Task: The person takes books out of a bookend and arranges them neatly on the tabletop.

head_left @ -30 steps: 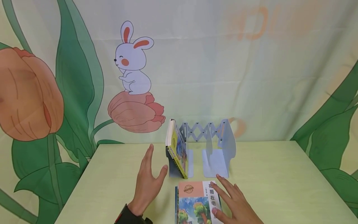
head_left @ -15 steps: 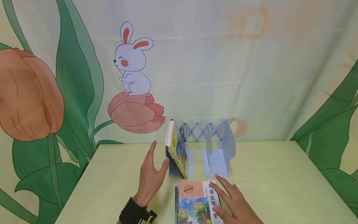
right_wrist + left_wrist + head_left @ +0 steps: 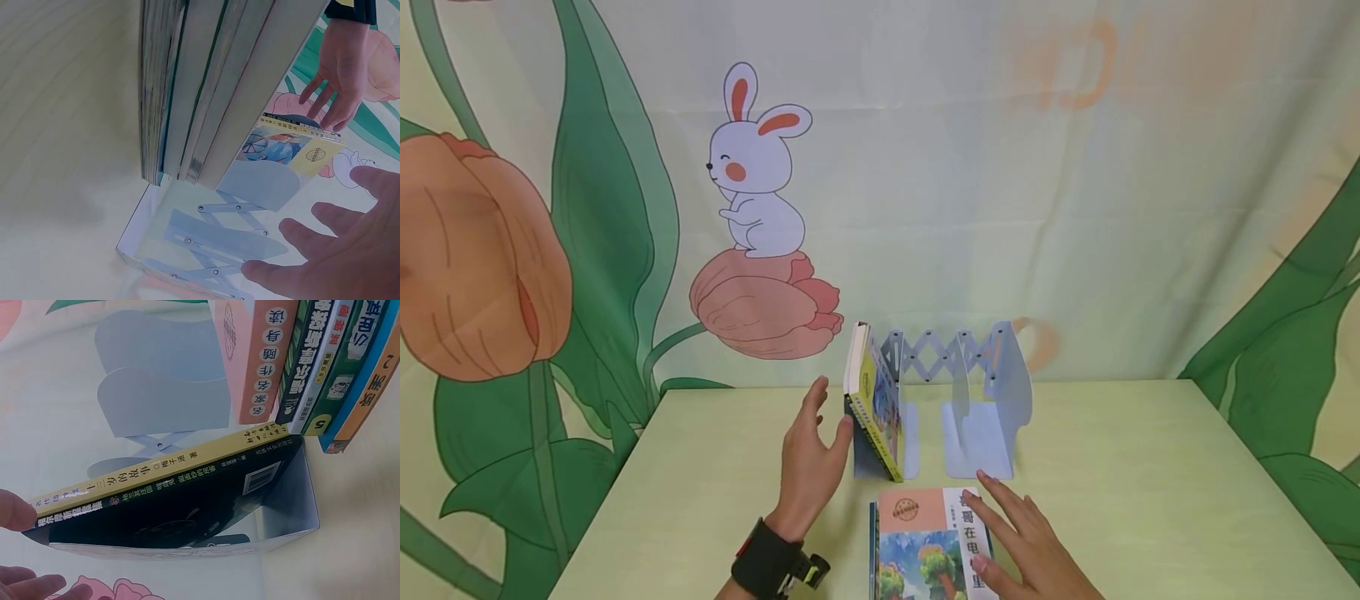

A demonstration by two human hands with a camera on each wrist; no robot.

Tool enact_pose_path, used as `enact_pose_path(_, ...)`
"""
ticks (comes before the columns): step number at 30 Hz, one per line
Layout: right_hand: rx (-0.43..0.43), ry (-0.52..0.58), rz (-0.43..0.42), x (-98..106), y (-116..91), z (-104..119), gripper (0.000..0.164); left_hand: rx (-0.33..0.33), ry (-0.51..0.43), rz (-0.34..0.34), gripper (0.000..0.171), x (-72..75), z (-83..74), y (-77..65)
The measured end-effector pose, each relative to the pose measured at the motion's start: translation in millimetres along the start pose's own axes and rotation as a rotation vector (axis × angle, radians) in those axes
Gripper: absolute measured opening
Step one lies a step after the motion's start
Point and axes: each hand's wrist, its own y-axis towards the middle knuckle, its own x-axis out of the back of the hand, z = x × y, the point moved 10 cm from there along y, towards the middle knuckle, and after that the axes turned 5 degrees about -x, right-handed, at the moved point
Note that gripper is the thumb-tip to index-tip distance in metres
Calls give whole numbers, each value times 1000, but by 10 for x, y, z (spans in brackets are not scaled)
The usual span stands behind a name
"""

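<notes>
Two books, a yellow one (image 3: 874, 408) and a black one (image 3: 187, 515), lean to the left in the first bay of a pale blue expanding book rack (image 3: 981, 433). Beside them is my left hand (image 3: 812, 471), fingers apart and fairly straight. In the left wrist view its thumb (image 3: 15, 512) is right at the upper corner of the books, and its fingers lie beyond the rack's outer panel. My right hand (image 3: 1033, 546) is spread over the right edge of a book stack (image 3: 917, 510) topped by a pink-and-white cover with trees.
Spines of several stacked books (image 3: 269, 369) show in the left wrist view. The rack has two upright dividers joined by crossed bars (image 3: 928, 354). It stands on a pale green table (image 3: 1120, 467), in front of a printed rabbit-and-tulip curtain (image 3: 880, 167).
My left hand has moved slightly forward and right, closer to the leaning books, and its wrist strap has come into fuller view. My right hand stays nearly still over the stack.
</notes>
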Motion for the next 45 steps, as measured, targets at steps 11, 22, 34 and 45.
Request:
enact_pose_path(11, -1, -6, 18, -34, 3, -21, 62, -26, -10, -27, 57, -64, 2, 28)
enact_pose_path(22, 28, -18, 20, -52, 8, -24, 62, -31, -11, -39, 56, -97, 25, 55)
enact_pose_path(34, -4, -11, 42, -76, 5, -58, 62, -53, -7, -57, 54, -120, -31, 88)
enact_pose_path(45, -35, -5, 50, -82, 7, -91, 63, -63, 0, -46, 54, -157, -47, 116)
